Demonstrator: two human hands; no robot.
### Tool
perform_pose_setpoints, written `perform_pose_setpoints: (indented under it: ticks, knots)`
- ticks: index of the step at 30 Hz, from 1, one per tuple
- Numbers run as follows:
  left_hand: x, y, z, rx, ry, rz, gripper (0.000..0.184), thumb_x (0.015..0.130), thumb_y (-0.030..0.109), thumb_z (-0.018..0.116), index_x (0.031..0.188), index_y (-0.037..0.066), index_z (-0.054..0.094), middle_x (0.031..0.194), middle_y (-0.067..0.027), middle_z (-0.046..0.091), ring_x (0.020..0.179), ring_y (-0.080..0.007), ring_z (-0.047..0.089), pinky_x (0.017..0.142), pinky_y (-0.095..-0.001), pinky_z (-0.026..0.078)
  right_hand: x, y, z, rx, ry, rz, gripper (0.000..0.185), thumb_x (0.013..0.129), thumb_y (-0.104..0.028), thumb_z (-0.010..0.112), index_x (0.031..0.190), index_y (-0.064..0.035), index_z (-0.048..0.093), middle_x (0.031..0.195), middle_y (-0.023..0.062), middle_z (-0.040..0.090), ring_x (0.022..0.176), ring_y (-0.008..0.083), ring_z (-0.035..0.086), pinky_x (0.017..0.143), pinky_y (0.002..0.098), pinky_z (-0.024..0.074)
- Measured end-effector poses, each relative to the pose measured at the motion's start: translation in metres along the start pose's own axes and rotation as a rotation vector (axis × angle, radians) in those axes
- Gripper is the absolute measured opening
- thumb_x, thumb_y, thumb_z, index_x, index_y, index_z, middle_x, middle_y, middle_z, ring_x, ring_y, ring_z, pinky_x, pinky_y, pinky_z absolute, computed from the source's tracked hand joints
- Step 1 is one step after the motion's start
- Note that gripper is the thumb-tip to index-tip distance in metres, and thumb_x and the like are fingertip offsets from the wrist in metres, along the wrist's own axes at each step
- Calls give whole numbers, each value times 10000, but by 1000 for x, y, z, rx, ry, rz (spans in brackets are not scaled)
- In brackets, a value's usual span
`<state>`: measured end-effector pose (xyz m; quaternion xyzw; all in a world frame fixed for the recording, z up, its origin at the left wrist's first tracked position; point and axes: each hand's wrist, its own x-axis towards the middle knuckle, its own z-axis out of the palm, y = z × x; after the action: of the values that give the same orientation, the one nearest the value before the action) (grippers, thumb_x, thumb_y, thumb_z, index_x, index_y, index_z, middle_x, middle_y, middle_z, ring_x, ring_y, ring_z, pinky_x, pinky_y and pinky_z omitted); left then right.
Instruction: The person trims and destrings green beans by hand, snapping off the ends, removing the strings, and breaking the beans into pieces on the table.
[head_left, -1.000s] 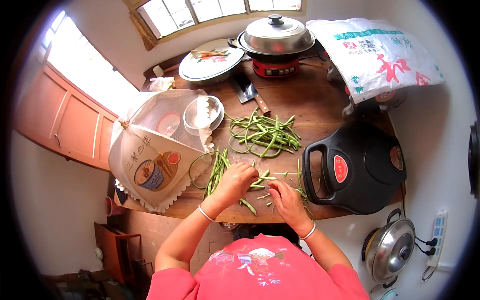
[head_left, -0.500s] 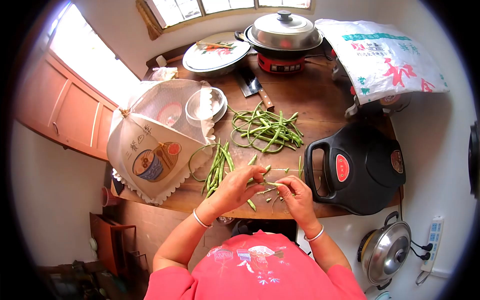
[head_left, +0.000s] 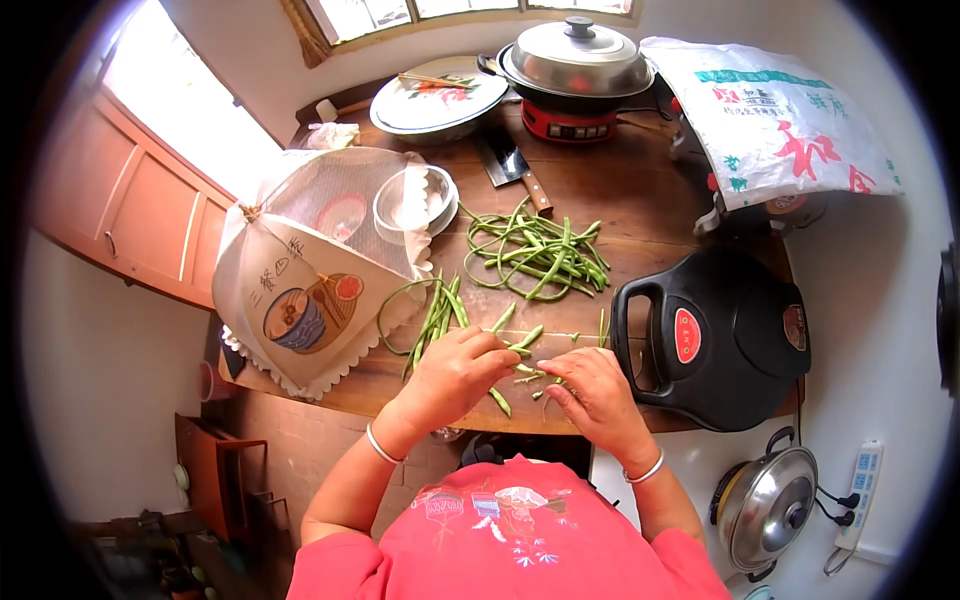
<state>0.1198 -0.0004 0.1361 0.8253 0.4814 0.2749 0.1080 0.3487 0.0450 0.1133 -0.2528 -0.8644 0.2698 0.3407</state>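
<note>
My left hand [head_left: 458, 374] is closed, fingertips pressed together beside short green bean pieces [head_left: 527, 338]; whatever is between them is too small to make out. Across a small gap, my right hand [head_left: 598, 398] has its thumb apart from its fingers, with nothing visible held, over small scraps [head_left: 538, 393] on the wooden table [head_left: 640, 225]. Whole green beans [head_left: 436, 318] lie beyond my left hand, partly hidden by it. Farther back is a larger pile of long beans [head_left: 540, 255], with a cleaver [head_left: 512, 165] behind it.
A mesh food cover [head_left: 300, 300] stands left, bowls under it. At right is a black electric appliance [head_left: 720, 340]. Behind are a lidded pan [head_left: 575, 65] on a red cooker, a covered basin [head_left: 435, 105] with chopsticks, and a white sack [head_left: 780, 120]. A lidded pot [head_left: 775, 510] sits lower right.
Both hands came together around a green bean piece, then moved apart again. That piece is no longer visible between them. The view has shifted slightly.
</note>
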Motion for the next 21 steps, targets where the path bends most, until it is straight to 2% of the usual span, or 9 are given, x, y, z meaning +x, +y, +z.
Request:
perform_pose_setpoints:
  ticks: [5, 10, 13, 17, 19, 21]
  knots:
    - [1, 10, 5, 163, -89, -20, 190, 762, 84, 652, 952, 80, 642, 870, -56, 608, 819, -247, 587, 728, -355, 476, 3, 0, 20, -138, -33, -23, 185, 830, -122, 659, 990, -33, 628, 900, 102, 629, 888, 276, 584, 817, 390, 436]
    - [2, 17, 8, 267, -258, -25, 177, 775, 119, 573, 934, 84, 643, 835, -53, 564, 832, -248, 574, 743, -365, 465, 0, 5, 37, -263, -117, -51, 129, 810, -99, 639, 906, -25, 597, 829, 109, 589, 831, 277, 560, 786, 387, 439]
    - [0, 15, 13, 269, -252, -34, 169, 763, 108, 571, 916, 79, 636, 829, -55, 553, 814, -250, 568, 732, -371, 464, -3, 7, 44, -300, -166, -49, 112, 793, -77, 619, 875, -23, 567, 785, 111, 549, 794, 286, 537, 759, 386, 438]
    - [-1, 17, 21, 274, -273, -99, 156, 763, 110, 575, 904, 75, 631, 837, -57, 558, 825, -251, 571, 741, -377, 464, -7, 14, 54, -254, -88, -12, 88, 801, -58, 582, 867, -23, 535, 768, 121, 525, 785, 303, 524, 728, 404, 434]
    - [-2, 16, 32, 247, -128, -118, 151, 750, 99, 588, 893, 77, 632, 822, -64, 556, 810, -253, 571, 722, -370, 473, -9, 17, 59, -241, -37, 17, 84, 808, -57, 572, 872, -21, 530, 767, 127, 524, 785, 309, 522, 725, 410, 435]
    - [-3, 15, 39, 212, -79, -147, 136, 756, 87, 607, 889, 75, 634, 815, -70, 562, 798, -258, 576, 705, -368, 478, -11, 18, 64, -173, 41, 146, 42, 848, -52, 535, 873, -22, 521, 777, 144, 534, 779, 334, 529, 707, 437, 436]
